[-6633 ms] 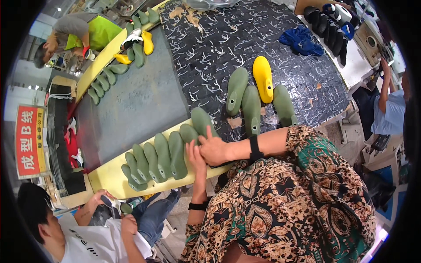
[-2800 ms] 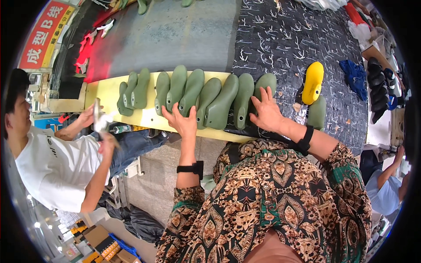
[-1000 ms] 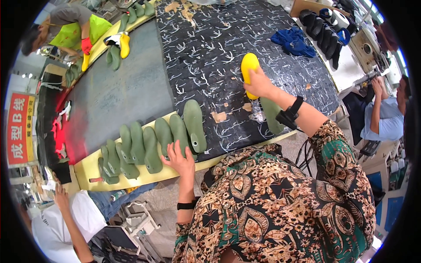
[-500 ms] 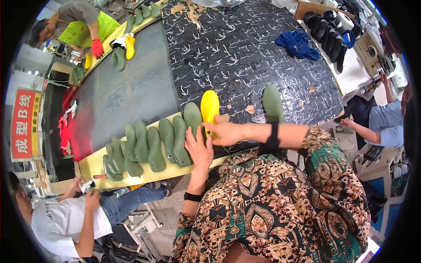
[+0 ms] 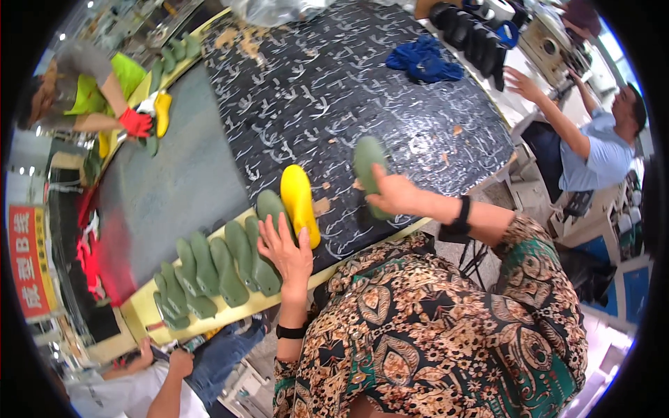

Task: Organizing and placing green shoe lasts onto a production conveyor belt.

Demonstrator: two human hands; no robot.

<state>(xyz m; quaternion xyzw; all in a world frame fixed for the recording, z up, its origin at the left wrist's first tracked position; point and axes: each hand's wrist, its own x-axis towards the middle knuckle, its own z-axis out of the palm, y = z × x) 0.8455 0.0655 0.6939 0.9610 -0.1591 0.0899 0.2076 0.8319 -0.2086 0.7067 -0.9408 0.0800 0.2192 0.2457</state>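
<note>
A row of green shoe lasts (image 5: 224, 268) lies along the pale yellow edge of the table in front of me. My left hand (image 5: 287, 254) rests with fingers spread over the near end of the row's rightmost green last (image 5: 270, 203). Right beside it lies a yellow shoe last (image 5: 298, 198), which neither hand grips. To the right, a separate green shoe last (image 5: 367, 157) lies on the black sheet, and my right hand (image 5: 397, 194) has its fingers closed around its nearer part. That hand hides some of the last.
The black table sheet (image 5: 306, 83) carries white marks and brown scraps. Blue cloth (image 5: 424, 59) lies at the far right, near dark shoes (image 5: 463, 33). A co-worker's red glove (image 5: 136, 122) works at the far left. Other people sit at right and lower left.
My right hand has left the yellow last and moved right onto the separate green last. My left hand stays by the row. The whole view has turned.
</note>
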